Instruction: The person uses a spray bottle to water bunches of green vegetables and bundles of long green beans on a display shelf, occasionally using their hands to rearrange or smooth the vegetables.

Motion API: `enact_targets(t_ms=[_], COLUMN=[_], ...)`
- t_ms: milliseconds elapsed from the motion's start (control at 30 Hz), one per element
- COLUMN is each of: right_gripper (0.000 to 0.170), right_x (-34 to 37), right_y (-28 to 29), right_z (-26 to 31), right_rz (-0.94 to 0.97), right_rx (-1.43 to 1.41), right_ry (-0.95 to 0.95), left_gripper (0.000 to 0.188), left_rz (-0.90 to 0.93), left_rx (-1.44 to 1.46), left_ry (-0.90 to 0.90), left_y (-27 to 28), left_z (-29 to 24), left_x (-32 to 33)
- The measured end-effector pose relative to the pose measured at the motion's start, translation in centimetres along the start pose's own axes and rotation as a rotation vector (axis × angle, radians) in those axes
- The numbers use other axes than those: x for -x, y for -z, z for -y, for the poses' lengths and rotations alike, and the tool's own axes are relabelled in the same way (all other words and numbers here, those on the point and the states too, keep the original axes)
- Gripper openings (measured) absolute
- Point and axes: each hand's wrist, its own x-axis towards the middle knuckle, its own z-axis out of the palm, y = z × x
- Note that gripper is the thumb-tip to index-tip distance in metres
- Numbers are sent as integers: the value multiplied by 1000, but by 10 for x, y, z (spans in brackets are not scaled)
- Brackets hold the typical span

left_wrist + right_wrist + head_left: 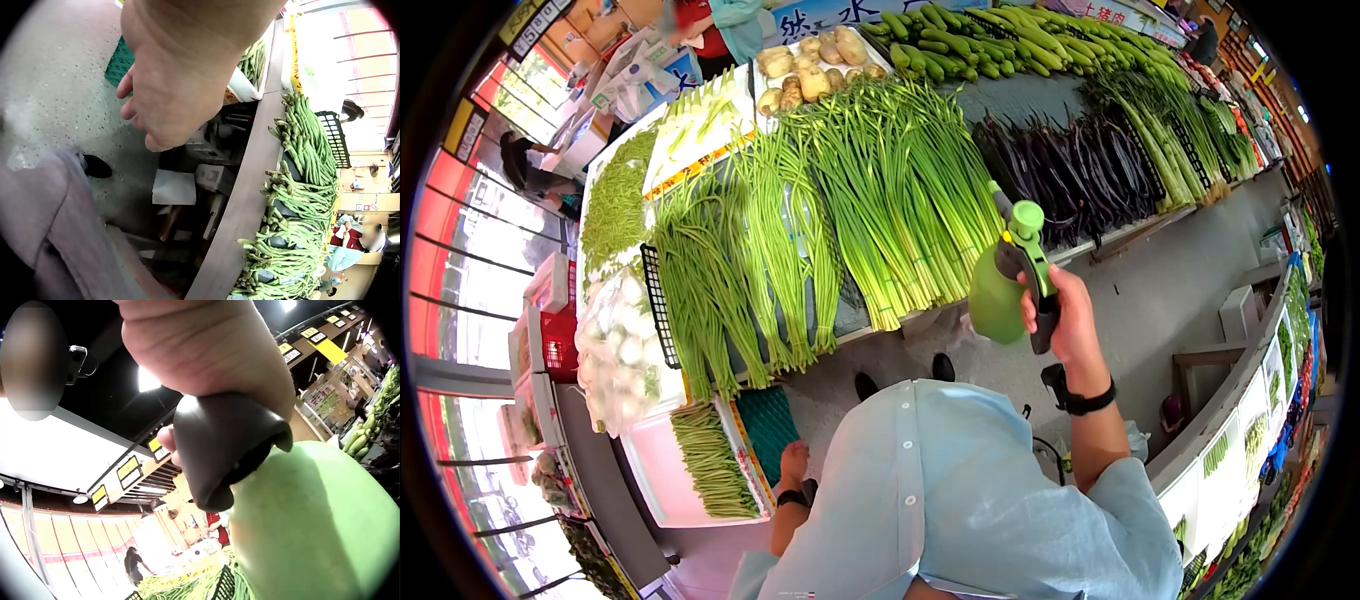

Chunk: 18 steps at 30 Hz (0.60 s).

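My right hand [1072, 318] grips the black handle of a green spray bottle [994, 298], held up over the front edge of the vegetable stand. Its nozzle points away from me, toward the bundled leafy green stalks [910, 200] and the long dark eggplants [1080, 175]. Close up in the right wrist view are the dark handle [219, 440] under my palm and the pale green bottle body [312, 519]. My left hand [795, 462] hangs low at my side with nothing in it, beside a green crate [768, 425]. Loosely bent fingers show in the left wrist view.
Long beans [700, 280] lie in bundles near the stand's front edge. A bag of white vegetables [622, 345] and a white tray [655, 470] with green beans are at left. Potatoes [815, 68] and cucumbers [930, 45] lie farther back. Another counter [1200, 470] curves along the right.
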Motion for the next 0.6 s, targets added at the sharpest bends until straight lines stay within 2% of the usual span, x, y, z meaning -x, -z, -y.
enact_targets(t_ms=[133, 233, 300, 333, 400, 467, 600], right_gripper=[35, 26, 23, 24, 37, 46, 44], right_x=[-38, -69, -88, -95, -114, -132, -166], right_y=[-28, -54, -72, -83, -94, -111, -141], right_z=[13, 10, 1, -1, -6, -7, -18], right_rz=[110, 210, 279, 275, 346, 362, 445], right_rx=[-13, -18, -17, -29, -67, -81, -87], right_ry=[-43, -137, -153, -183, -285, -394, -432], left_gripper=[30, 30, 28, 28, 26, 25, 23], left_rz=[-62, -88, -116, -122, -115, -129, -160], left_rx=[33, -12, -17, -12, -7, 36, 79], left_ry=[21, -45, 14, 8, 33, 63, 98], left_y=[-2, -4, -6, -7, -8, -11, -14], left_z=[-6, -7, -11, -17, -27, -21, -11], left_x=[15, 21, 28, 33, 43, 45, 55])
